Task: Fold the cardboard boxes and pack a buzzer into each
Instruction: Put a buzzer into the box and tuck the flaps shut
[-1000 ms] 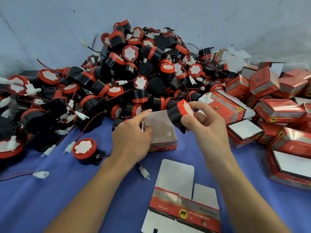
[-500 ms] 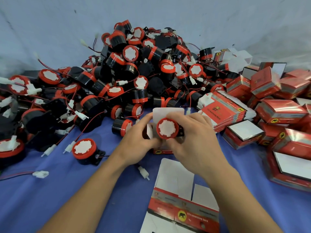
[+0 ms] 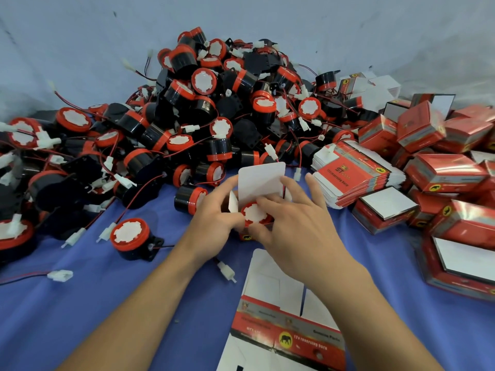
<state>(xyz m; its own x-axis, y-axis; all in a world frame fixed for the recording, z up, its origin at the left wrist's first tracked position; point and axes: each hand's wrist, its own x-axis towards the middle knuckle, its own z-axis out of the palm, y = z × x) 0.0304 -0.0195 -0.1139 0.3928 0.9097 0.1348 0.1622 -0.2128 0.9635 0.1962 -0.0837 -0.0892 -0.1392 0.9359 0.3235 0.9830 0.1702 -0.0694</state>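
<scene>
Buzzer [image 3: 254,216] half inside box [image 3: 261,178]: left hand [image 3: 214,228] grips the thin, crushable cardboard wall; right hand [image 3: 297,236], outer fingers spread, pinches the rigid plastic rim, likely the surest hold.

Two arms show, and both are bare from the picture's bottom edge right up to the wrists. The left grip [image 3: 214,226] and the right grip [image 3: 297,236] are bare hands too. The forearms look long and smooth, the fingers slim.

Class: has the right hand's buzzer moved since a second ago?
Yes. The buzzer went left and down, away from the flat box stack, into the open box.
</scene>
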